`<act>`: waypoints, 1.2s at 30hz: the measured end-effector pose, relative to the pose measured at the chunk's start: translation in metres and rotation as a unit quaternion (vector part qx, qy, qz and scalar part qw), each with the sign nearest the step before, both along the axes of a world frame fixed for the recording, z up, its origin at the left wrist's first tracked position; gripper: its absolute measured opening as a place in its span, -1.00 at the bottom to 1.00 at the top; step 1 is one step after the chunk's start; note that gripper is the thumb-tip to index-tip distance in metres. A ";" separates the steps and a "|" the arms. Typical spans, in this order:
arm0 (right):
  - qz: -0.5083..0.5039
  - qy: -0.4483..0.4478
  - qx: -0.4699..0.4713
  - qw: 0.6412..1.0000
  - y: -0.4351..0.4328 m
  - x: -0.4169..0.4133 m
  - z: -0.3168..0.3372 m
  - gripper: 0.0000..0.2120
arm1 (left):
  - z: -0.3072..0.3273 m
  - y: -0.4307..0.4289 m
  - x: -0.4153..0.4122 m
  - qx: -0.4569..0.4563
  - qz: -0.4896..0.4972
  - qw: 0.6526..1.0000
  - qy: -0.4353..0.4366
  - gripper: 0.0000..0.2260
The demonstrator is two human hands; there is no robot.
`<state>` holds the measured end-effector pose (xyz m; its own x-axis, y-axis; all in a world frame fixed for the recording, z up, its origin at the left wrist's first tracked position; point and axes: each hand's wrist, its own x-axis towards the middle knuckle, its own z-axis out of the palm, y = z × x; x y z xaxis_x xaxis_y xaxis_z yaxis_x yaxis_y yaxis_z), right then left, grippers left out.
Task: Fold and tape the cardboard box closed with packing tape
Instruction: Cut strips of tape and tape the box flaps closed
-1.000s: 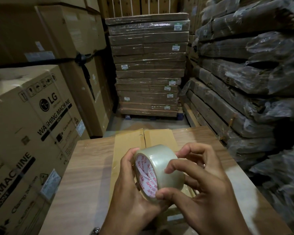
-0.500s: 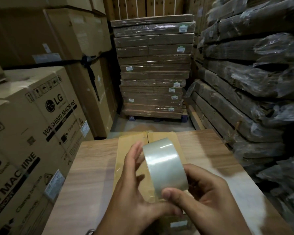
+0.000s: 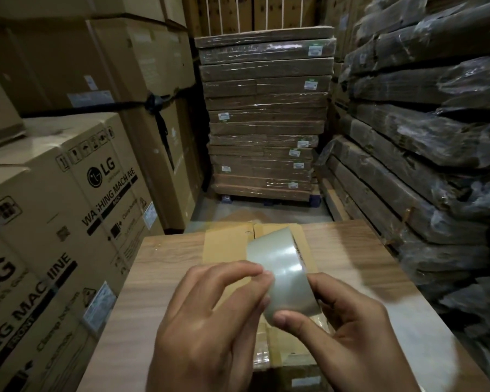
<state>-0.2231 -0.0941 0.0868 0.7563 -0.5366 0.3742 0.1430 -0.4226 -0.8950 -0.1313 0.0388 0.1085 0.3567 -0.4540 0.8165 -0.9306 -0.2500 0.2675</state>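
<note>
A roll of clear packing tape [image 3: 283, 267] is held edge-up between both hands, above a flat brown cardboard box [image 3: 224, 244] lying on the wooden table [image 3: 159, 278]. My right hand [image 3: 337, 335] grips the roll from the right and below, thumb on its outer face. My left hand [image 3: 215, 315] comes in from the left, with its fingertips pinched on the roll's left rim. The box's top flaps lie flat, with a centre seam running away from me. The near part of the box is hidden behind my hands.
Large washing machine cartons [image 3: 57, 222] stand close along the table's left side. A pallet stack of wrapped flat cartons [image 3: 263, 117] stands ahead across a strip of floor [image 3: 238, 210]. More plastic-wrapped bundles [image 3: 425, 142] are stacked at the right.
The roll has turned from showing its printed core to showing its outer face. My left fingers have moved from under the roll onto its rim. The view has shifted slightly.
</note>
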 end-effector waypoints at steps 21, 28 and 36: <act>-0.003 0.005 -0.040 0.999 0.002 0.005 -0.008 -0.70 | -0.003 -0.001 -0.005 -0.032 -0.097 0.932 0.347 -0.80; 0.003 -0.002 -0.034 0.999 0.002 0.004 -0.007 -0.60 | -0.005 0.000 -0.006 -0.029 -0.067 0.960 0.269 -0.82; -0.029 -0.085 -0.077 0.993 0.001 0.005 0.001 -0.65 | -0.004 -0.001 -0.007 -0.043 -0.058 0.963 0.260 -0.70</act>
<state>-0.2181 -0.0933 0.0873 0.6441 -0.5039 0.5755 0.2585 -0.5647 -0.7838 -0.1387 0.0380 0.1047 0.6784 -0.4541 0.5776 -0.6856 -0.1086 0.7198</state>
